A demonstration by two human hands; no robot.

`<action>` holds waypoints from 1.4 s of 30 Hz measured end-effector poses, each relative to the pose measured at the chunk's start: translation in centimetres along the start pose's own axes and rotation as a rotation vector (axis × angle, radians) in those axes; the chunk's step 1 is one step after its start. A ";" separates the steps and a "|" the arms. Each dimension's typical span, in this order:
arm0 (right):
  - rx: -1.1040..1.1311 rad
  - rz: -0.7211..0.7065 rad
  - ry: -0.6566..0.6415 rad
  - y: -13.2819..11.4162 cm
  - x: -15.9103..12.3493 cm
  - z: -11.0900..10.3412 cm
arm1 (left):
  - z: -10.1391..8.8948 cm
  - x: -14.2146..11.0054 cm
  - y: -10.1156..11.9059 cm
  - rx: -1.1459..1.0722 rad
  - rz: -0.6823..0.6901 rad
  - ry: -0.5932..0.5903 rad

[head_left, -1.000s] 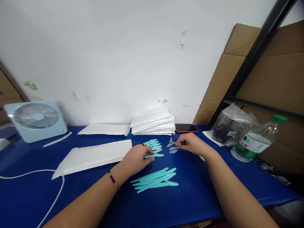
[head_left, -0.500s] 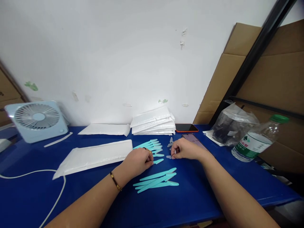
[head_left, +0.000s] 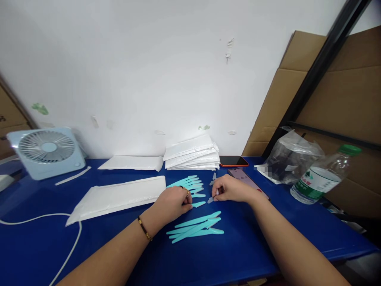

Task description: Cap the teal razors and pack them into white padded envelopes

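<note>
My left hand (head_left: 172, 201) is closed over the handle of a turquoise eyebrow razor (head_left: 199, 204), whose blade end points right out of the fingers. Just beyond it lies a fanned row of similar razors (head_left: 190, 181), partly covered by this hand. Nearer me, several more razors (head_left: 195, 228) overlap in a loose pile. To the right, the fingertips of my right hand (head_left: 230, 188) pinch a small translucent blade cap (head_left: 210, 200) low over the table. Other clear caps (head_left: 213, 178) lie just behind those fingers, some partly hidden.
White padded mailers are stacked (head_left: 192, 155) by the wall; another mailer (head_left: 119, 194) lies left of my left hand. Two phones, one red-edged (head_left: 233, 161) and one lit (head_left: 248, 178), lie behind my right hand. A water bottle (head_left: 318, 178) stands right, a fan (head_left: 49, 153) left.
The cap at my right fingertips has tilted and shifted slightly down and left. My left hand and the razors stay nearly as they were.
</note>
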State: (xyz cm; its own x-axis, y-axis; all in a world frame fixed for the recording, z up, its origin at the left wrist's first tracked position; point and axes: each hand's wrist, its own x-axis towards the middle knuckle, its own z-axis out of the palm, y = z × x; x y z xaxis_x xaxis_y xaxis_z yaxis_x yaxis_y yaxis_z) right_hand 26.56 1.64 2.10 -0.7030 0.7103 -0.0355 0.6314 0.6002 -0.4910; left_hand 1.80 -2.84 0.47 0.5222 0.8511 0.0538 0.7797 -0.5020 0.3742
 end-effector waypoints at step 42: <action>0.112 -0.003 -0.028 -0.7 0.6 0.8 | 0.0 0.4 -0.4 -0.085 -0.027 -0.044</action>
State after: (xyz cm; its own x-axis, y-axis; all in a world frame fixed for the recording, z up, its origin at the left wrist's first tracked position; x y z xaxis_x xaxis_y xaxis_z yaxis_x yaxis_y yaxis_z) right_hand 25.43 1.35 1.72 -0.7145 0.6973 -0.0578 0.5899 0.5559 -0.5856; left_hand 1.71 -2.31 0.29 0.5178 0.8555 0.0026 0.7623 -0.4628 0.4524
